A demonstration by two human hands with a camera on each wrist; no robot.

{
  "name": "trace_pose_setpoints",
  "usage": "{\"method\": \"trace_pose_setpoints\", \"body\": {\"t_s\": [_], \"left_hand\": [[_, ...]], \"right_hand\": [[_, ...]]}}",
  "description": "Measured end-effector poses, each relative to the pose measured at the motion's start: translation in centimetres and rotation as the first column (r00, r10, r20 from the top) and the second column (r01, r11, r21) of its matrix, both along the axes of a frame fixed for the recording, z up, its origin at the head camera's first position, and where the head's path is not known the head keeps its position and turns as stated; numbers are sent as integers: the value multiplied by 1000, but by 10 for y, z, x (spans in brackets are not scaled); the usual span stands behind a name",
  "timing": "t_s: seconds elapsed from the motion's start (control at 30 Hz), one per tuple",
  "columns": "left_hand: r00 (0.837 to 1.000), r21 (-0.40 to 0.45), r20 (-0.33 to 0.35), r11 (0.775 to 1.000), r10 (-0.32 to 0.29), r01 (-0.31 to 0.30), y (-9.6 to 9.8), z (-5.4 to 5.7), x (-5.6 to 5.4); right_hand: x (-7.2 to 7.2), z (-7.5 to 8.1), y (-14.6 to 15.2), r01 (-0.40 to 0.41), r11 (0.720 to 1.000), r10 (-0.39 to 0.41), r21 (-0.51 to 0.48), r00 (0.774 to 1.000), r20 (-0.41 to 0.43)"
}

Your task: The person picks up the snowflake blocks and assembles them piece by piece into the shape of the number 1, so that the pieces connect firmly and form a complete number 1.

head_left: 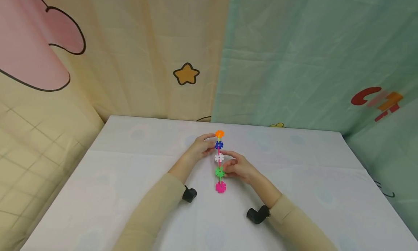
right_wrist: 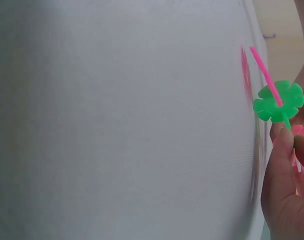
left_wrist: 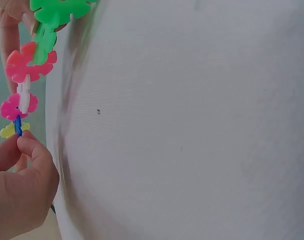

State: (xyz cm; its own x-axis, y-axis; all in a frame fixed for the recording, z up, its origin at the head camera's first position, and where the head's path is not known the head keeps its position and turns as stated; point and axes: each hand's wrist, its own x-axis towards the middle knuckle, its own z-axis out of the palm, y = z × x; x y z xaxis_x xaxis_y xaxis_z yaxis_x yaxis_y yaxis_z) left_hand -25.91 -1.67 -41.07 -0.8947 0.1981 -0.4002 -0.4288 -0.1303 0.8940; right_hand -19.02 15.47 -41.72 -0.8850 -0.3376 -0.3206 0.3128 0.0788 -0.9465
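Note:
A chain of interlocking plastic snowflake discs (head_left: 219,157) runs away from me in a line, with neighbouring pieces slotted crosswise. Its far end is an orange disc (head_left: 220,134) and its near end a pink disc (head_left: 221,187). My left hand (head_left: 201,148) pinches the chain at a blue disc (left_wrist: 18,125) between thumb and forefinger. From the other side, my right hand (head_left: 240,167) holds it between thumb and finger at a green disc seen edge-on, beside another green disc (right_wrist: 279,102). The right wrist view shows the pink end disc edge-on. The orange disc is hidden in both wrist views.
The chain is over a table with a white cloth (head_left: 303,185). Printed curtains (head_left: 294,55) hang behind and at both sides. A black wrist camera (head_left: 189,194) sits by the left sleeve, and another black camera (head_left: 258,214) by the right sleeve.

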Motion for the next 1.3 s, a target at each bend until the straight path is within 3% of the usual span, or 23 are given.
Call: {"method": "trace_pose_setpoints", "body": {"t_s": [0.17,0.33,0.53,0.97,1.2,1.3], "left_hand": [[1000,1,17,1000,24,-24,2,-3,-2],[999,-68,9,997,37,-37,4,-4,-2],[1000,-151,-18,989,8,-11,5,-4,0],[998,-178,-15,983,-56,52,-3,0,3],[998,-196,-10,979,-64,61,-25,5,5],[989,-226,-103,970,-109,84,-45,8,6]], "right_hand": [[-2,-1,-1,9,1000,-9,10,1000,20],[-4,-2,-2,5,1000,-6,25,999,38],[-4,-2,-3,17,999,-19,31,998,57],[-5,0,-5,60,996,-66,69,994,85],[-6,-1,0,79,993,-88,88,992,94],[-6,0,13,80,990,-88,117,994,64]]}}
